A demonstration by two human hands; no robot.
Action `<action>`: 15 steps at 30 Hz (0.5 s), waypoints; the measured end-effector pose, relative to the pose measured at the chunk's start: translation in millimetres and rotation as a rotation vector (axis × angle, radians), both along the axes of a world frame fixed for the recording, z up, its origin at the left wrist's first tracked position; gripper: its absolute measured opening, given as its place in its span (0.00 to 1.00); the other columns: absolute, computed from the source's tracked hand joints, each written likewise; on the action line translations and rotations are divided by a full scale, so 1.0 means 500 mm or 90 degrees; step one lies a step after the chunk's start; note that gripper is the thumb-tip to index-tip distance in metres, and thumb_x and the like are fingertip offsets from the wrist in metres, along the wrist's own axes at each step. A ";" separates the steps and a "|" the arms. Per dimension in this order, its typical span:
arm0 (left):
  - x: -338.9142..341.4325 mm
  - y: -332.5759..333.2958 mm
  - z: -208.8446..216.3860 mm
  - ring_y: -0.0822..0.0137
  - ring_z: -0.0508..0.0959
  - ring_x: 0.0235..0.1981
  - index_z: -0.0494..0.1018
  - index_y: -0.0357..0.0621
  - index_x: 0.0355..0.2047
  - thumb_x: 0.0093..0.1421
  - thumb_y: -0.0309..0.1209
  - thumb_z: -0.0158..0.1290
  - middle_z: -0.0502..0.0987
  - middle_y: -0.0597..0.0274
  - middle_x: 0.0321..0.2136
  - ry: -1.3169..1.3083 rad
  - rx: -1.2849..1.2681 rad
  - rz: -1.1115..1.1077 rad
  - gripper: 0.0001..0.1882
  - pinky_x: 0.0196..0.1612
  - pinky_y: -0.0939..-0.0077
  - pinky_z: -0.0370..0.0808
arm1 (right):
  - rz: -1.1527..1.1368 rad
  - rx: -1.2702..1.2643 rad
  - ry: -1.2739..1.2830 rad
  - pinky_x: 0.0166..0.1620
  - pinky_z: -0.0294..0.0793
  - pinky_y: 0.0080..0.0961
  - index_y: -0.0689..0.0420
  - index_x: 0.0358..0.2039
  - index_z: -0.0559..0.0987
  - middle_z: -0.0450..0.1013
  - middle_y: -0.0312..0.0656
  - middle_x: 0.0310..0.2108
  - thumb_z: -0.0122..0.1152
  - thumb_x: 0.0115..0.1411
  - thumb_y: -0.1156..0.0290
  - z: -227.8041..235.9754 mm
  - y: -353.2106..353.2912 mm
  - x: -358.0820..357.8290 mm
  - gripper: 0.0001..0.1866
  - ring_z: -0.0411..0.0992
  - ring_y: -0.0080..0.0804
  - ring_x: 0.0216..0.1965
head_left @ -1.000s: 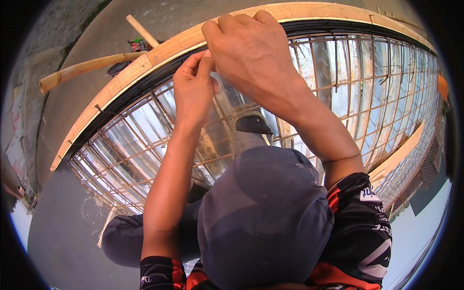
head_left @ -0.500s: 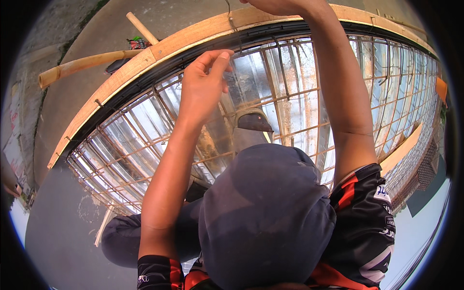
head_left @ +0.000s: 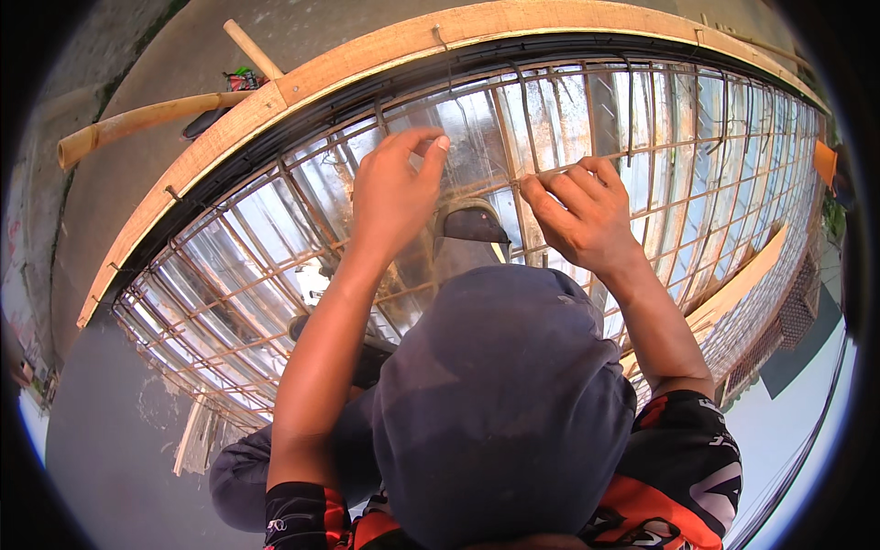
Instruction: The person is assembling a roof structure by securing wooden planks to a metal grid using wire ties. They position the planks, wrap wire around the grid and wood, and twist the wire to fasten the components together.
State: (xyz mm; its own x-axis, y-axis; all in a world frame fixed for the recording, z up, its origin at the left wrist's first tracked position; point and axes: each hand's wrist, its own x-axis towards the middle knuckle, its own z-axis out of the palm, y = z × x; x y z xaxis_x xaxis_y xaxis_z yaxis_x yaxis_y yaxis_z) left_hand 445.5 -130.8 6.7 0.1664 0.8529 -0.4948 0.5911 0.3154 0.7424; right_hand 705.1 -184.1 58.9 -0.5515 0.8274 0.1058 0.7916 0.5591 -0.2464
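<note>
My left hand [head_left: 396,191] hovers over the grid of thin steel reinforcing bars [head_left: 632,211], its thumb and forefinger tips pressed together. Whatever it may pinch is too small to make out. To its right, my right hand [head_left: 585,213] is closed at a crossing of the bars, fingertips against a rusty bar. Any wire in those fingers is hidden. A dark hooked rod [head_left: 526,115] hangs down just above the right fingertips. Between my hands, a dark shoe [head_left: 472,223] shows by the grid.
A curved wooden plank [head_left: 367,69] with nails runs along the far side. Bamboo poles [head_left: 137,122] stick out beyond it at left. Shiny corrugated metal sheet [head_left: 458,128] shows behind the bars. A timber board [head_left: 742,275] lies at right, and an orange piece [head_left: 825,163] sits near the right rim.
My right hand has come down from above the plank to the bar crossing and closed there. My left hand has shifted slightly down, away from the plank.
</note>
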 end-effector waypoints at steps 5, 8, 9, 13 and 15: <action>0.023 0.056 -0.020 0.62 0.81 0.28 0.84 0.47 0.57 0.67 0.37 0.67 0.86 0.58 0.42 0.060 0.318 -0.140 0.20 0.37 0.65 0.79 | -0.270 -0.042 0.188 0.44 0.73 0.35 0.53 0.47 0.86 0.82 0.36 0.32 0.72 0.62 0.77 -0.042 -0.046 0.026 0.13 0.79 0.35 0.34; 0.029 0.074 -0.041 0.63 0.82 0.28 0.84 0.46 0.56 0.68 0.38 0.67 0.87 0.58 0.40 -0.002 0.352 -0.190 0.19 0.37 0.68 0.79 | -0.249 -0.064 0.320 0.43 0.75 0.36 0.55 0.49 0.86 0.84 0.40 0.36 0.72 0.64 0.76 -0.044 -0.005 -0.035 0.14 0.82 0.39 0.36; 0.026 0.072 -0.055 0.64 0.83 0.28 0.83 0.44 0.56 0.69 0.38 0.67 0.87 0.58 0.39 -0.010 0.351 -0.165 0.19 0.36 0.68 0.79 | -0.205 -0.077 0.326 0.43 0.76 0.36 0.55 0.50 0.86 0.84 0.41 0.37 0.71 0.64 0.75 -0.042 0.011 -0.063 0.14 0.82 0.40 0.37; 0.025 0.063 -0.060 0.69 0.82 0.25 0.83 0.38 0.53 0.72 0.39 0.64 0.88 0.58 0.37 -0.076 0.101 0.098 0.18 0.33 0.72 0.80 | -0.196 -0.223 0.394 0.44 0.80 0.39 0.56 0.52 0.86 0.85 0.45 0.43 0.69 0.67 0.72 -0.008 0.062 -0.126 0.14 0.83 0.43 0.38; 0.039 0.065 -0.053 0.73 0.82 0.24 0.81 0.35 0.48 0.76 0.38 0.61 0.88 0.56 0.39 -0.148 -0.073 0.261 0.16 0.29 0.78 0.76 | -0.279 -0.295 0.396 0.45 0.81 0.42 0.57 0.53 0.86 0.85 0.47 0.44 0.67 0.68 0.70 -0.010 0.078 -0.129 0.14 0.83 0.46 0.40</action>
